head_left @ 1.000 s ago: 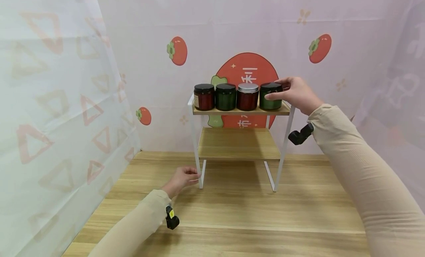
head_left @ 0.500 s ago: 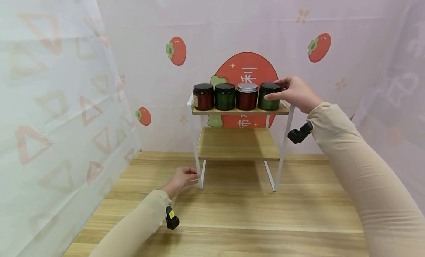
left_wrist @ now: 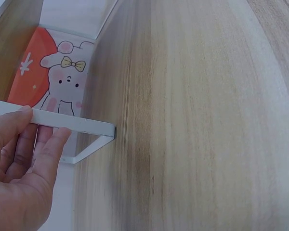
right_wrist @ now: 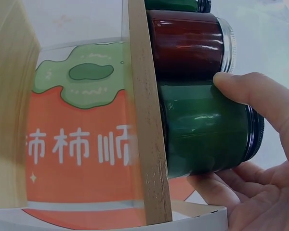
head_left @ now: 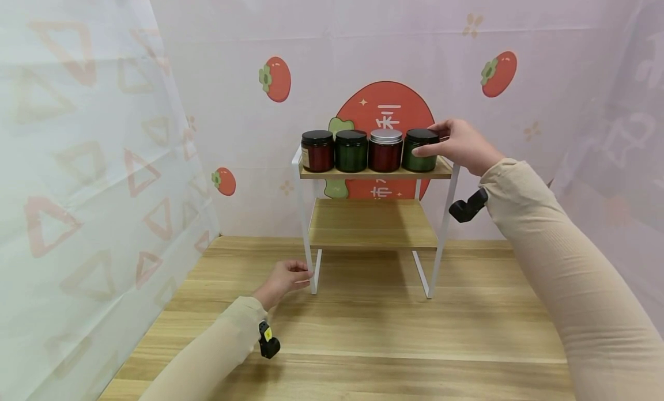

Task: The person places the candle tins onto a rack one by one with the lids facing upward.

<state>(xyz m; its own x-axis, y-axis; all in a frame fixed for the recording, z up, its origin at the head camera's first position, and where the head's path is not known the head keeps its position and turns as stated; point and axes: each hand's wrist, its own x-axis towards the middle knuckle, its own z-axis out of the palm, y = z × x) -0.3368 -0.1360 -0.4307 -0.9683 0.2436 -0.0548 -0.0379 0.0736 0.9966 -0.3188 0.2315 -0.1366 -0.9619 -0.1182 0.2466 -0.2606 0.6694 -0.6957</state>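
Note:
Four-legged in white metal with wooden boards, a two-tier rack stands on the table. A row of glass jars lines its top board: a red jar with a label, a green jar, a red jar with a silver lid, and at the right end another green jar with a black lid. My right hand grips that last jar, thumb on its front and fingers round its far side. Low down, my left hand pinches the rack's front left leg between thumb and fingers.
The lower board sits between the legs, above the wooden table. A printed cloth hangs behind the rack, and another cloth rises along the left side of the table.
My right hand has shifted the right-end green jar slightly left, closer to the silver-lidded red jar. My left hand stays at the rack's leg.

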